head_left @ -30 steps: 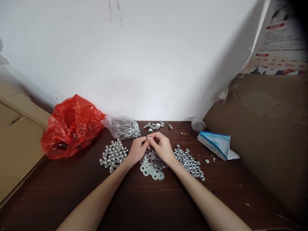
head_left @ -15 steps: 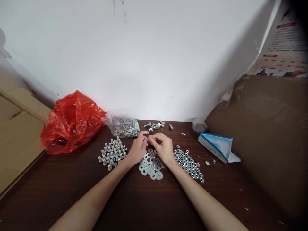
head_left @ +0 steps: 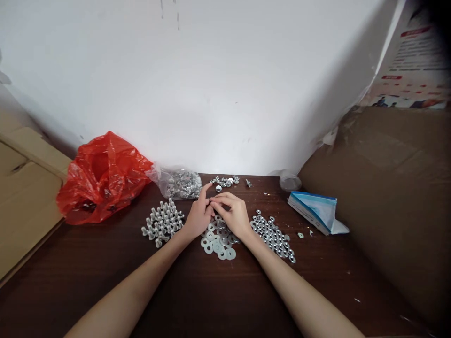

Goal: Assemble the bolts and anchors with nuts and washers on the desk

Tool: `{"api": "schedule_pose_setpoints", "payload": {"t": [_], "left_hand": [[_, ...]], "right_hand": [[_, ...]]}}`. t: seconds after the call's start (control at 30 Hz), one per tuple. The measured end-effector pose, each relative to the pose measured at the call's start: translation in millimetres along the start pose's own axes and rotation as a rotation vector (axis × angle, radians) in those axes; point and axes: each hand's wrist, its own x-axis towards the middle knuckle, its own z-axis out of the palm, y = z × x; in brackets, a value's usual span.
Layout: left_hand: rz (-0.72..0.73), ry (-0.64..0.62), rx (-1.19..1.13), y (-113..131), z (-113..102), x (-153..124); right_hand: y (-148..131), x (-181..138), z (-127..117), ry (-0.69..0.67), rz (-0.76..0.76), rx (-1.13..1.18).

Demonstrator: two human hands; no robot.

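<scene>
My left hand (head_left: 198, 217) and my right hand (head_left: 233, 215) meet fingertip to fingertip above a pile of flat washers (head_left: 216, 245). The left one pinches a small metal fastener, mostly hidden by fingers, while its index finger sticks out. Thumb and fingers of the right are pinched together at that same fastener; whatever else they hold is too small to make out. Left of the hands, a group of bolts (head_left: 162, 224) stands mostly upright on their heads. Nuts (head_left: 276, 237) lie spread to the right of my right wrist.
Bolts with parts fitted on them (head_left: 225, 181) lie by the wall, one (head_left: 248, 183) apart. Behind the bolts are a clear bag of metal parts (head_left: 185, 184) and a red plastic bag (head_left: 105, 178). A clear round container (head_left: 290, 180) and a blue-white box (head_left: 313, 211) stand right. Cardboard (head_left: 28, 188) borders the left.
The left index finger has stretched out further, and the right fingertips have closed in on the left ones, covering more of the fastener. The whole view has shifted slightly.
</scene>
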Motion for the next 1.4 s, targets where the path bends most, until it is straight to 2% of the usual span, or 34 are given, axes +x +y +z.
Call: {"api": "schedule_pose_setpoints", "payload": {"t": [0.23,0.37,0.7,0.97,1.2,1.4], "left_hand": [[0.061,-0.003,0.128,0.2,-0.1,0.0],[0.026,-0.012,0.167,3.2,1.3,-1.1],[0.023,0.028,0.160,2.5,1.7,-1.8],[0.003,0.003,0.247,5.8,1.5,-2.5],[0.001,0.004,0.202,4.0,2.4,-1.3],[-0.002,0.000,0.179,0.8,2.7,-1.3]], "right_hand": [[-0.1,0.6,-1.0,-0.026,0.005,0.012],[0.1,1.1,-1.2,-0.022,0.006,0.007],[-3.9,0.4,-2.2,-0.046,0.000,-0.012],[-5.8,0.7,-1.9,-0.043,-0.016,-0.002],[-3.4,0.8,-2.2,-0.051,-0.017,0.003],[2.7,0.7,-0.3,-0.043,0.079,0.094]]}}
